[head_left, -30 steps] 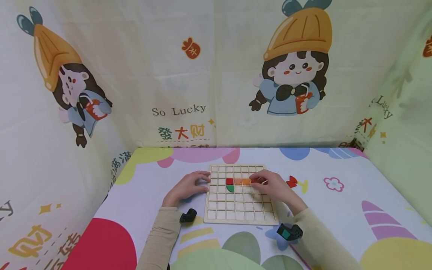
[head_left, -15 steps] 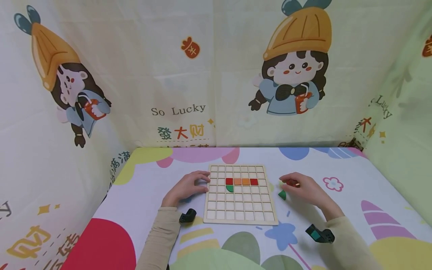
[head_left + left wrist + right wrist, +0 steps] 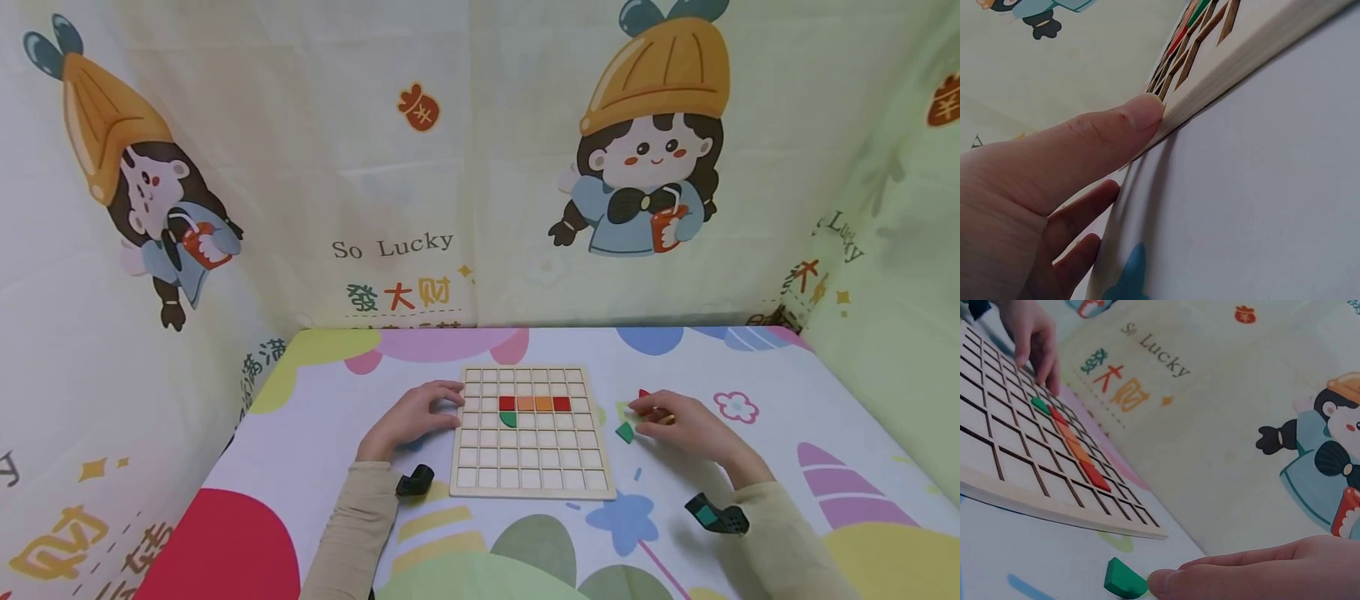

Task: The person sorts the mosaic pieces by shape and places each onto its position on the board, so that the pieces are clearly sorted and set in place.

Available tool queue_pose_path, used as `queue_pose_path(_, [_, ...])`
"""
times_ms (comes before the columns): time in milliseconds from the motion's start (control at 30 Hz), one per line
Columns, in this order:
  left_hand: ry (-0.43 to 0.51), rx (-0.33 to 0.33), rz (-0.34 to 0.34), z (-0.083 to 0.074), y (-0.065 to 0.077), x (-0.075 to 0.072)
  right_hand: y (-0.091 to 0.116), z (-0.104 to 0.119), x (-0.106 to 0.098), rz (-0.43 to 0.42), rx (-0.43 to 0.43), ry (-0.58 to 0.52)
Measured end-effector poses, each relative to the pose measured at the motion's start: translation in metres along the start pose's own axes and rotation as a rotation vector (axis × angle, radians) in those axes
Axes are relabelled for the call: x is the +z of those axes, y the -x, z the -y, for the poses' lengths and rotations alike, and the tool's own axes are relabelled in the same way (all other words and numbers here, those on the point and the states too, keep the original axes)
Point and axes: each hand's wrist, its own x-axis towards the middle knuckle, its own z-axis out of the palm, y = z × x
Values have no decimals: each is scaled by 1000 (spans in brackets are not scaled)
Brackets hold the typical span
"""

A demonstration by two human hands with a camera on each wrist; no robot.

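Observation:
A square wooden grid board [image 3: 486, 477] lies on the table. One row holds red, orange-pink, orange and red [image 3: 562, 404] square tiles, with a green quarter-circle piece [image 3: 508, 419] just below the leftmost. My left hand [image 3: 409, 418] rests its thumb and fingertips on the board's left edge; the left wrist view shows the thumb [image 3: 1145, 112] laid against the rim. Right of the board, my right hand [image 3: 686, 427] is low over the table, thumb and forefinger apart. Its fingertips are right beside a second green quarter-circle piece [image 3: 1125, 579]. A red piece [image 3: 643, 393] is partly hidden behind its fingers.
The tablecloth [image 3: 360, 367] carries printed coloured shapes, such as a pink flower [image 3: 737, 407] and a blue star [image 3: 622, 522]. Behind and beside the table hang printed curtains [image 3: 510, 167]. Each wrist wears a black device [image 3: 716, 514].
My right hand has left the board and moved right to the loose pieces, uncovering a red tile at the row's right end. Lately it shifted slightly, exposing a red piece. The left hand stays put.

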Motion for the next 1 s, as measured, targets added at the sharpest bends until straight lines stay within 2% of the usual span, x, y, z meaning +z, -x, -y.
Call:
queue_pose_path(267, [4, -2, 4, -2, 1, -1, -1, 1, 6, 77, -58, 40])
queue_pose_path(567, [7, -10, 8, -4, 2, -1, 0, 0, 8, 95, -141, 36])
queue_pose_path(733, [12, -12, 11, -5, 2, 0, 0, 0, 10, 69, -127, 50])
queue_pose_path(867, [19, 13, 5, -5, 2, -1, -1, 1, 11, 48, -89, 71])
queue_pose_path(1000, [29, 29, 0, -5, 3, -1, -2, 2, 10, 52, -96, 76])
